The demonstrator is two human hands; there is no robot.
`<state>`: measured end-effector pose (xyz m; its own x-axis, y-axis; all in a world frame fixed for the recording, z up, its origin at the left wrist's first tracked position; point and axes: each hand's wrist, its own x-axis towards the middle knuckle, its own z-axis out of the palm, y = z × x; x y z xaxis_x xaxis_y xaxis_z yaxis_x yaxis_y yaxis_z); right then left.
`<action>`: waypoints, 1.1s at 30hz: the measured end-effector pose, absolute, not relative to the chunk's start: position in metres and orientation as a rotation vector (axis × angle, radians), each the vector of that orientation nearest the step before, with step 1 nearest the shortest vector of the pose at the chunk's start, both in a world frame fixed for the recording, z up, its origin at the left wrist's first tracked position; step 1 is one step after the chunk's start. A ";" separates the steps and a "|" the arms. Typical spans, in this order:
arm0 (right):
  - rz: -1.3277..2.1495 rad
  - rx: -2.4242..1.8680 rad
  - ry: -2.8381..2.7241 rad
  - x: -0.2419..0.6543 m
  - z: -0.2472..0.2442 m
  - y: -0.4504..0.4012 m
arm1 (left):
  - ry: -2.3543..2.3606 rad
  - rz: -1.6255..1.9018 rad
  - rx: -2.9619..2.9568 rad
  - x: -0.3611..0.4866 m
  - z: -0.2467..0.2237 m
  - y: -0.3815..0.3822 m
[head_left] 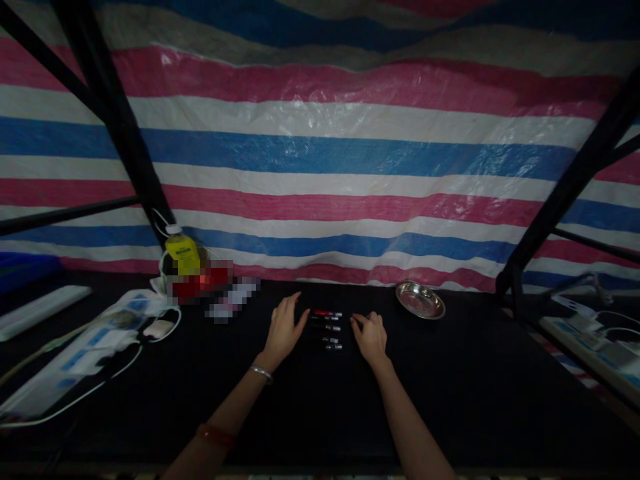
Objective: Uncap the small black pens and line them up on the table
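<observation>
Several small dark cylinders lie in a stacked column of rows on the black table, between my hands. The farthest one [327, 313] has a red part; the nearest [333, 347] is black with a silvery end. My left hand [286, 328] rests just left of them, thumb apart from the fingers, holding nothing. To their right, my right hand [370, 335] lies on the table with its fingers bent and thumb apart, nothing visible in it. A round shiny metal dish [421, 300] sits farther right.
Power strips [95, 350] with plugs and white cables cover the left side. A yellow bottle [183, 252] stands at the back left, near a blurred red object [200, 283]. Black metal posts flank the striped sheet [330, 207] behind the table.
</observation>
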<state>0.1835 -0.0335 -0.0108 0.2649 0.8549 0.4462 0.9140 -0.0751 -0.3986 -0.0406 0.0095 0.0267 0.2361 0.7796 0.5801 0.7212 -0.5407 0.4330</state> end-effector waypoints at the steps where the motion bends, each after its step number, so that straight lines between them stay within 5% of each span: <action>1: -0.138 -1.924 -1.596 0.184 -0.011 -0.033 | 1.549 1.210 2.408 -0.052 0.029 0.012; 12: -0.087 -1.934 -1.592 0.182 -0.010 -0.034 | 2.657 0.990 2.316 -0.204 0.061 0.045; 16: -0.064 -1.917 -1.574 0.182 -0.010 -0.035 | 2.914 0.632 2.197 -0.242 0.066 0.066; 21: 0.030 -1.982 -1.595 0.181 -0.004 -0.036 | 2.837 0.182 1.906 -0.268 0.071 0.088; 33: 0.086 -2.096 -1.610 0.179 0.006 -0.038 | 2.687 -0.031 2.035 -0.272 0.066 0.122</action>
